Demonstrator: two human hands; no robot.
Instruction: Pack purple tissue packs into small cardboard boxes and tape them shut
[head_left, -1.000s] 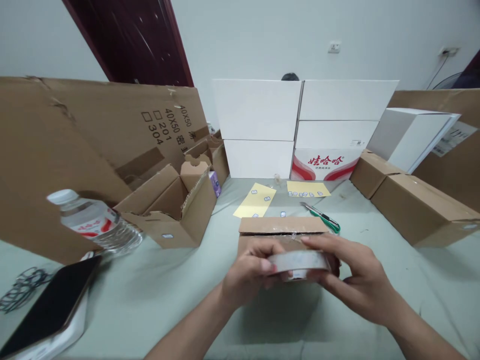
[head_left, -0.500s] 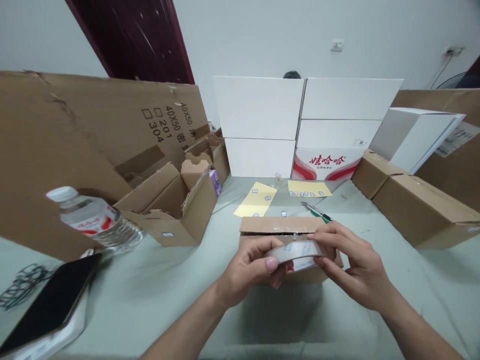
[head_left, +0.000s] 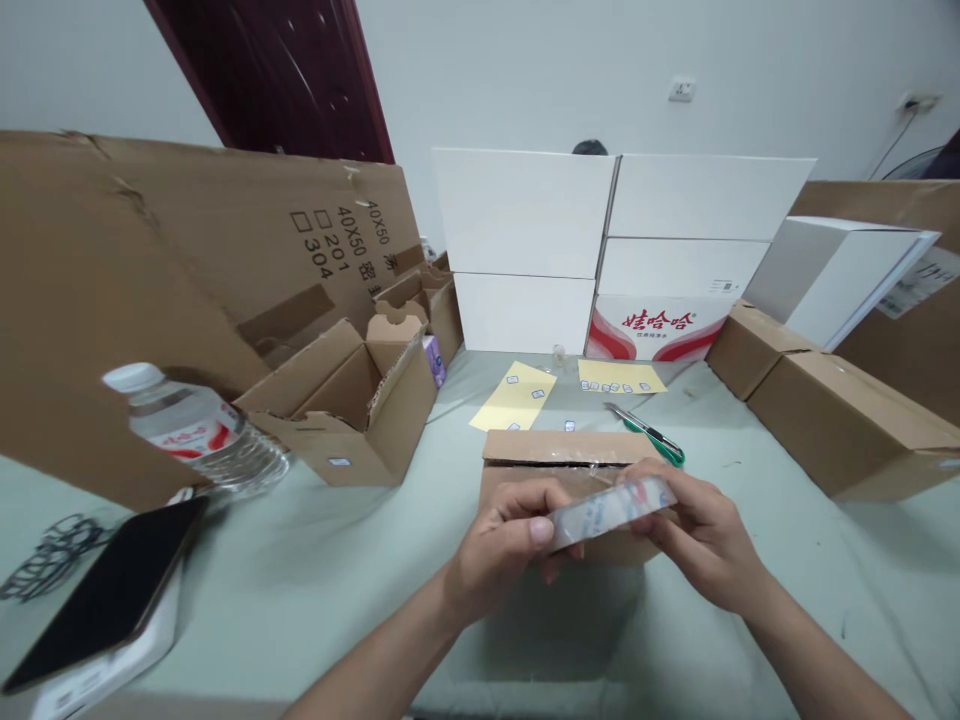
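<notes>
A roll of clear tape is held between both hands, its outer edge turned toward me. My left hand pinches its left end between thumb and fingers. At the other end my right hand grips it, with the fingertips partly behind the roll. Below and behind the hands sits a small brown cardboard box, its top flap showing and its front mostly covered by the hands. A utility knife with a green handle lies just beyond my right hand.
Two yellow sheets with small labels lie beyond the box. At left are an open carton, a water bottle, a phone and coiled black cord. Brown boxes stand at right; white panels rise behind.
The tape roll has turned in my hands, its right end now tilted up and its outer face showing more. My right hand has shifted slightly, uncovering more of the knife's green handle.
</notes>
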